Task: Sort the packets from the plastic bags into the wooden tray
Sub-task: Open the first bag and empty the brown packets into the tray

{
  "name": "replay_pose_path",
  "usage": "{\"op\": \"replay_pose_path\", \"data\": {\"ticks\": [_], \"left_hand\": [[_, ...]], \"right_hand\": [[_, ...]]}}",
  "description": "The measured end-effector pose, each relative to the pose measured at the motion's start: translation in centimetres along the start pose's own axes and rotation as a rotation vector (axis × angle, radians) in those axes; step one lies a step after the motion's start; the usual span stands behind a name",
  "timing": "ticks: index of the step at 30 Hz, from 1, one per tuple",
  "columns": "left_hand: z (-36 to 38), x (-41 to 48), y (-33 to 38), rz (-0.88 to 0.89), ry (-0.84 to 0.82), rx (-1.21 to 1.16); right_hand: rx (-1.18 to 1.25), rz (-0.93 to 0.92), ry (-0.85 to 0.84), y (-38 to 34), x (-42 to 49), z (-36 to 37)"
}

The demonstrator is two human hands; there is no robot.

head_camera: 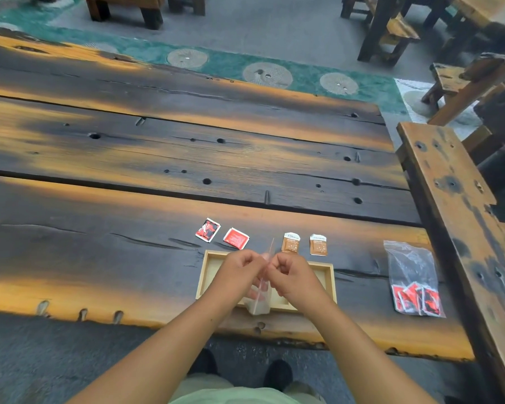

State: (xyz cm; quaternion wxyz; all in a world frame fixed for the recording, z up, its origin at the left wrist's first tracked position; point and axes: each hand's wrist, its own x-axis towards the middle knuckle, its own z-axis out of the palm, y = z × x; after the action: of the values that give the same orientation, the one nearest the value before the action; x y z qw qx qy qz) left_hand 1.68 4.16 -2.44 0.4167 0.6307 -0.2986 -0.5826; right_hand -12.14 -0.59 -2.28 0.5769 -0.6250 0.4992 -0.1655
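Fingers on both sides are curled tight: the left hand (239, 266) and the right hand (289, 272) each pinch the top edge of a clear plastic bag (260, 301), knuckles almost touching, most likely to pull its seal apart. The bag hangs between the wrists over the wooden tray (209, 269), so anything that drops should land inside; what the bag holds is too blurred to tell. Two red packets (207, 230) and two brown packets (290, 242) lie in a row on the table (99, 258) just beyond the tray's far rim, reds left, browns right, apparently grouped by kind and not yet in the tray. A second bag (411, 275) with red packets lies well to the right, near the table's edge beside a bench (449, 199). Room is open to the left and beyond the row. The tray sits close to the near edge, so a pull toward the body risks spilling packets off the table.
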Motion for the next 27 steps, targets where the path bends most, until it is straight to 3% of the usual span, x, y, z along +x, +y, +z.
{"op": "replay_pose_path", "data": {"ticks": [8,13,19,27], "left_hand": [[-0.7,0.8,-0.3,-0.068,-0.159,-0.050],[-0.5,0.5,-0.7,-0.037,-0.177,-0.077],[-1.0,0.2,-0.8,-0.033,-0.216,-0.050],[-0.7,-0.6,-0.6,-0.015,-0.301,-0.030]], "right_hand": [[0.087,-0.031,-0.153,0.4,-0.8,-1.3],[0.149,-0.040,-0.208,0.7,-1.4,-1.7],[0.222,0.060,-0.157,0.5,-1.9,-1.5],[0.267,0.064,-0.191,-0.1,-2.2,-0.8]]}}
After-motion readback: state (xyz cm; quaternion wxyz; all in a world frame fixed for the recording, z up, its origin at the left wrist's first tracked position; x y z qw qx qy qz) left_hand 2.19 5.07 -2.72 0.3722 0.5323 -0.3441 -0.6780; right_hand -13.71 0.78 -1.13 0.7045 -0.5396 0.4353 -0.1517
